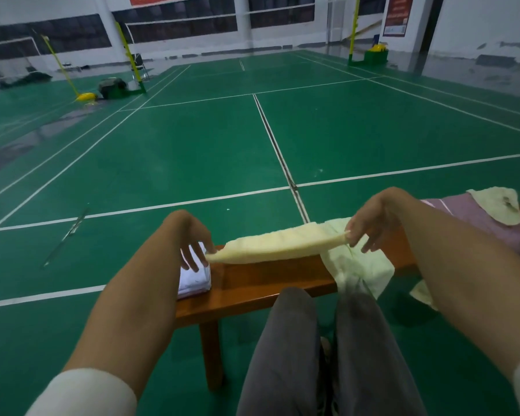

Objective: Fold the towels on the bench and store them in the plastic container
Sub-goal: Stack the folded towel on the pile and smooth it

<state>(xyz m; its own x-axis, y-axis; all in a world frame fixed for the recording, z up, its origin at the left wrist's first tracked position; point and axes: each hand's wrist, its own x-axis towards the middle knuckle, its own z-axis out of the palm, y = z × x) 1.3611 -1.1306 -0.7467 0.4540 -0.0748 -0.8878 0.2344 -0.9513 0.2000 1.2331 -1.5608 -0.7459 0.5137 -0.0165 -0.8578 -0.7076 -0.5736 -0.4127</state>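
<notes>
A folded cream towel (278, 242) hung stretched above the bench (254, 283), held flat and level between both hands. The left hand (192, 235) pinched its left end between thumb and fingers, the other fingers hanging spread over a folded white towel (194, 280) that lay on the bench's left end. The right hand (373, 219) pinched the right end at its fingertips, at about 3 o'clock from the towel's middle. Under that end a pale green towel (357, 268) draped over the bench's near edge. Further toward 2 o'clock a lilac towel (478, 217) lay on the bench with another cream cloth (499, 205) crumpled on top. Grey-trousered legs (321, 349) stood at 6 o'clock. A green court floor (192, 151) with white lines spread beyond, toward 12 o'clock.
</notes>
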